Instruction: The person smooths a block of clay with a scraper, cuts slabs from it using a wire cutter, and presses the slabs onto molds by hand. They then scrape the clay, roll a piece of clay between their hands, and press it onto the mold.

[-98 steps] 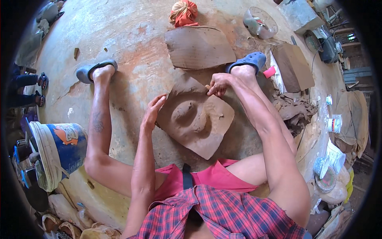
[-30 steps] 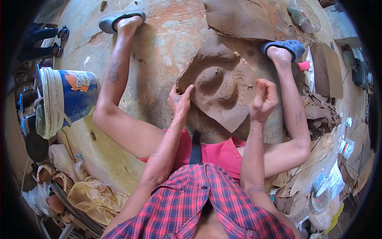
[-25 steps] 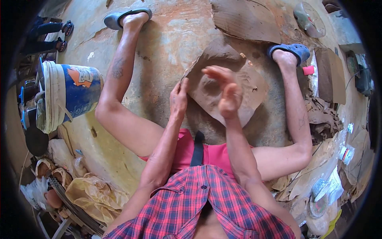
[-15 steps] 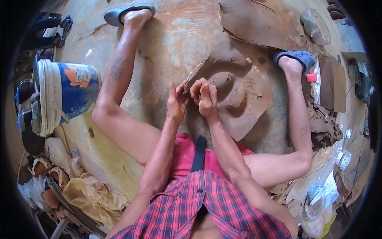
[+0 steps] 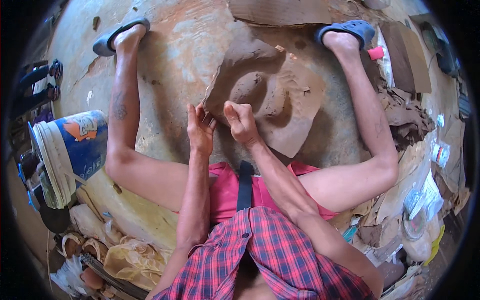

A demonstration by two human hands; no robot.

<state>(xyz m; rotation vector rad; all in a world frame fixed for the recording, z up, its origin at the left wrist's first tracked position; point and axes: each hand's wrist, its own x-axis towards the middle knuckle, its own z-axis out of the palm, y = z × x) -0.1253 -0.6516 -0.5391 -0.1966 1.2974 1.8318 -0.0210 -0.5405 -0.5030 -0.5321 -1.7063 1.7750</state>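
Note:
A broad slab of grey-brown wet clay [image 5: 298, 117] lies on the floor between my legs, with a rounded mound inside a curved hollow and finger-like dents on its right part. At the slab's near left corner is my left hand [image 5: 201, 134], palm turned inward, thumb raised and fingers apart, their tips by the clay edge. Just right of it, over the near edge, my right hand [image 5: 242, 125] is closed in a fist with the thumb on top. Whatever the fist may hold is hidden.
A blue and white bucket [image 5: 82, 145] lies at the left. Beyond the slab is a brown flat sheet [image 5: 280, 12]. Lumps of clay [image 5: 402, 117] sit outside my right leg. A crumpled yellowish plastic bag [image 5: 137, 262] lies near left, and a pink object [image 5: 376, 53] at the right.
The whole view has shifted, so the slab sits further left in it. My right hand has turned from bent, gathered fingers to a fist with the thumb up. My left hand's fingers have spread slightly.

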